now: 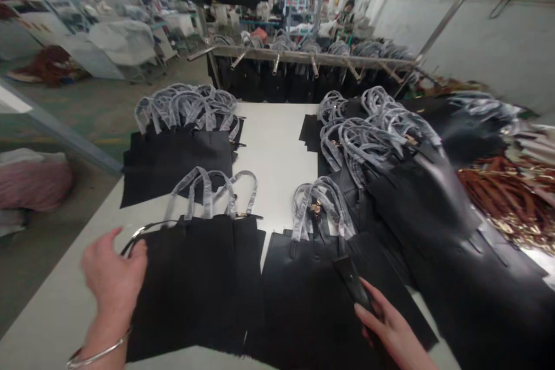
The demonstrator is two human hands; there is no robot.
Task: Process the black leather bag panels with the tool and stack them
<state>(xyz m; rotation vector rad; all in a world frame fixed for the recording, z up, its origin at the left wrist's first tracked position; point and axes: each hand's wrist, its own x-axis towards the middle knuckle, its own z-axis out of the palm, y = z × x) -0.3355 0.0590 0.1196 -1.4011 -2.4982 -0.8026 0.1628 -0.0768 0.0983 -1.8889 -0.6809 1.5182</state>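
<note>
My left hand (115, 269) is at the left edge of a black bag panel (195, 283), thumb and index finger apart. Between them lies the end of a thin black strap (162, 223) with a shiny metal buckle; contact is unclear. That panel's handles (206, 193) stand up in clear plastic wrap. At the lower right, my right hand (385, 324) is closed around a long black object (353, 280) with a squared-off end, its exact kind unclear. It is held over a second black bag panel (299, 283), whose wrapped handles (323, 202) surround a gold-coloured clasp.
More black panels (177, 162) with wrapped handles are stacked at the table's (277, 167) far left. A larger heap of black bags (429, 202) covers the right side, beside brown straps (507, 191) with metal fittings. A metal rack (303, 58) stands beyond the table.
</note>
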